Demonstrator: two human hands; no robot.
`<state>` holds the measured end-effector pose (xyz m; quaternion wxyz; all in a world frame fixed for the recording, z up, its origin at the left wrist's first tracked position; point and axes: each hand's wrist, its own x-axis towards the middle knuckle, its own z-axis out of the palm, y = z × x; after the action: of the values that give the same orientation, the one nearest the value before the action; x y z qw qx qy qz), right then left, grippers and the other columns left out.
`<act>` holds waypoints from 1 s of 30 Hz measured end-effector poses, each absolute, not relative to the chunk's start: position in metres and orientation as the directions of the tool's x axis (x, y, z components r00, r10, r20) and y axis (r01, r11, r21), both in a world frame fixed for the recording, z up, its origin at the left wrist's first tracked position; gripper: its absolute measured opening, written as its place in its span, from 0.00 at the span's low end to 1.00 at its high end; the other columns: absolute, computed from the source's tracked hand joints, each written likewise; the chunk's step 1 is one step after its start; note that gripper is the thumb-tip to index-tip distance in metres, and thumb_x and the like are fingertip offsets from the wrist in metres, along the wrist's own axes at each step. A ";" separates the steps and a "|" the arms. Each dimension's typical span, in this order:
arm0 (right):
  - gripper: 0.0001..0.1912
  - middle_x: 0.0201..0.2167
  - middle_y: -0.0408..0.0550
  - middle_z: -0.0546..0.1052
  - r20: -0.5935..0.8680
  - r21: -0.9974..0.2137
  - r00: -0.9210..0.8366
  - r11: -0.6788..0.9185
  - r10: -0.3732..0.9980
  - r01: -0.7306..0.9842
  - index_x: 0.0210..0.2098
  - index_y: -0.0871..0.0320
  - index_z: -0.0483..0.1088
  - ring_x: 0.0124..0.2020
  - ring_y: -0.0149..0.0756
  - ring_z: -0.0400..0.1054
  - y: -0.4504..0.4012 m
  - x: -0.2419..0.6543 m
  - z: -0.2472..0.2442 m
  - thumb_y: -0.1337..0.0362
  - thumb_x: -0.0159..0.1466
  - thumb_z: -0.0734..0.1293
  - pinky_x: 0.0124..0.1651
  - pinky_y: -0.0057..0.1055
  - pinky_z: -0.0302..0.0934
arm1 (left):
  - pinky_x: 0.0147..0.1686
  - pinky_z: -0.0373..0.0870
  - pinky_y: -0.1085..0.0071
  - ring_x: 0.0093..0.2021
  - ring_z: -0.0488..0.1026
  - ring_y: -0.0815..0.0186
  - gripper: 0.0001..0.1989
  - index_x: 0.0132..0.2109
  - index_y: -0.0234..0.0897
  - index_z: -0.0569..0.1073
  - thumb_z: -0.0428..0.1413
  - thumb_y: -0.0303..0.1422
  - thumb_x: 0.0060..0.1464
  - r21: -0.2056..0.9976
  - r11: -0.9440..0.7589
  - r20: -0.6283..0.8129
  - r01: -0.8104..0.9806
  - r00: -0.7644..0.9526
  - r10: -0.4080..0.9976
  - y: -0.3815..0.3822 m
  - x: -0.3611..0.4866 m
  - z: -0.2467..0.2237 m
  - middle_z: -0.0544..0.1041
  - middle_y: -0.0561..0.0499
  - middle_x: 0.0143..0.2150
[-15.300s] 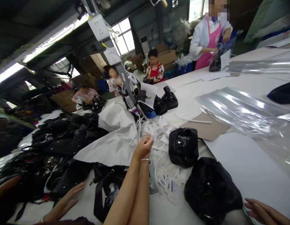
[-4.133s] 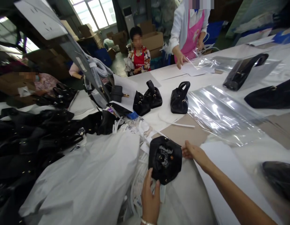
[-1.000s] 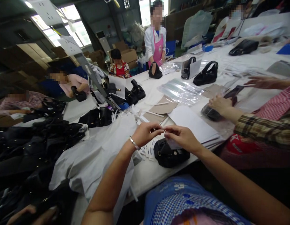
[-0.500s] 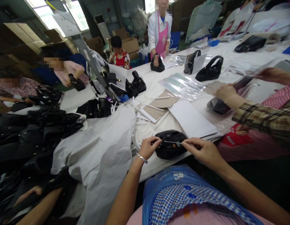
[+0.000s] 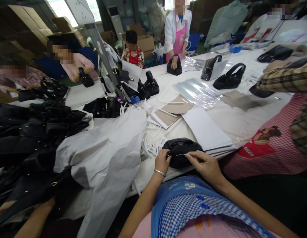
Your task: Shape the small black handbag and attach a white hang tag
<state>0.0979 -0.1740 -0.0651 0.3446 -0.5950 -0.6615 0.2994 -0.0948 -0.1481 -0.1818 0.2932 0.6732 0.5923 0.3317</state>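
Observation:
A black handbag (image 5: 179,144) lies on the table's front edge, right before me. My left hand (image 5: 162,162) is closed, thumb and fingers pinching the bag's left end beside a small metal fitting. My right hand (image 5: 204,164) pinches one end of a thin white string (image 5: 180,154) in front of the bag. The string runs leftward across the black surface toward my left fingers; its far end is too small to make out.
Left of the bag are white tags (image 5: 154,145) and white strips. Behind it lie white sheets (image 5: 205,129), brown card (image 5: 177,105) and clear plastic bags (image 5: 197,92). Black handbags (image 5: 36,138) pile up at left by grey-white cloth (image 5: 104,148). A co-worker's plaid sleeve (image 5: 282,79) reaches in at right.
Both my hands have come nearer each other over the handbag, and less string shows between them. The co-worker's hands at right have moved away to the back right.

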 end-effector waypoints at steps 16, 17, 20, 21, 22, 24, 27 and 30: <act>0.15 0.29 0.46 0.76 0.088 -0.661 -0.225 0.226 0.970 0.716 0.39 0.56 0.75 0.28 0.32 0.68 -0.162 0.064 -0.112 0.56 0.65 0.59 0.34 0.27 0.60 | 0.35 0.71 0.73 0.32 0.72 0.70 0.11 0.39 0.34 0.74 0.60 0.27 0.45 0.962 0.220 -0.208 0.161 -0.085 0.974 -0.153 -0.092 -0.190 0.75 0.51 0.32; 0.15 0.30 0.46 0.76 0.078 -0.646 -0.234 0.228 0.969 0.728 0.39 0.55 0.75 0.28 0.32 0.68 -0.162 0.063 -0.112 0.56 0.65 0.59 0.34 0.27 0.60 | 0.36 0.70 0.73 0.31 0.72 0.70 0.11 0.39 0.34 0.75 0.60 0.28 0.45 0.961 0.205 -0.189 0.188 -0.100 0.977 -0.152 -0.092 -0.190 0.75 0.51 0.32; 0.15 0.31 0.47 0.76 0.043 -0.611 -0.253 0.226 0.967 0.759 0.39 0.54 0.75 0.29 0.33 0.69 -0.161 0.062 -0.112 0.55 0.65 0.59 0.35 0.27 0.60 | 0.36 0.69 0.72 0.31 0.71 0.69 0.08 0.35 0.34 0.76 0.61 0.28 0.44 0.941 0.165 -0.127 0.295 -0.145 0.981 -0.152 -0.091 -0.192 0.74 0.51 0.31; 0.15 0.31 0.47 0.76 0.031 -0.605 -0.255 0.221 0.966 0.765 0.39 0.54 0.75 0.29 0.34 0.69 -0.161 0.062 -0.111 0.55 0.65 0.59 0.34 0.28 0.60 | 0.35 0.69 0.72 0.30 0.70 0.69 0.06 0.34 0.34 0.77 0.61 0.29 0.44 0.933 0.163 -0.120 0.322 -0.149 0.982 -0.152 -0.091 -0.192 0.74 0.51 0.30; 0.15 0.31 0.47 0.76 0.017 -0.600 -0.259 0.217 0.966 0.770 0.39 0.54 0.74 0.30 0.34 0.69 -0.160 0.062 -0.110 0.55 0.65 0.58 0.34 0.28 0.60 | 0.35 0.68 0.72 0.30 0.70 0.69 0.05 0.32 0.35 0.77 0.61 0.30 0.45 0.927 0.166 -0.122 0.338 -0.147 0.982 -0.153 -0.091 -0.193 0.74 0.51 0.29; 0.16 0.32 0.47 0.76 -0.004 -0.598 -0.272 0.216 0.962 0.772 0.40 0.53 0.74 0.30 0.35 0.70 -0.160 0.063 -0.109 0.55 0.66 0.58 0.34 0.28 0.60 | 0.35 0.68 0.72 0.30 0.71 0.68 0.05 0.30 0.35 0.77 0.60 0.33 0.46 0.925 0.175 -0.137 0.337 -0.133 0.981 -0.155 -0.092 -0.194 0.75 0.51 0.28; 0.16 0.32 0.48 0.75 -0.031 -0.647 -0.323 0.227 0.946 0.728 0.43 0.54 0.73 0.31 0.35 0.69 -0.161 0.068 -0.109 0.55 0.65 0.58 0.37 0.30 0.62 | 0.37 0.68 0.71 0.33 0.72 0.67 0.07 0.30 0.35 0.78 0.60 0.35 0.47 0.942 0.201 -0.175 0.270 -0.118 0.978 -0.161 -0.097 -0.192 0.77 0.50 0.30; 0.17 0.34 0.48 0.74 -0.103 -0.762 -0.428 0.205 0.898 0.614 0.50 0.55 0.69 0.32 0.35 0.69 -0.162 0.078 -0.111 0.59 0.62 0.62 0.38 0.30 0.65 | 0.35 0.69 0.71 0.32 0.72 0.68 0.10 0.31 0.33 0.77 0.61 0.38 0.46 0.928 0.367 -0.362 0.065 -0.070 0.929 -0.168 -0.104 -0.181 0.76 0.50 0.29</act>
<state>0.0776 -0.1616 -0.1115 0.1859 -0.5015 -0.7538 0.3817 -0.1043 -0.1683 -0.1815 0.5501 0.4028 0.6170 0.3929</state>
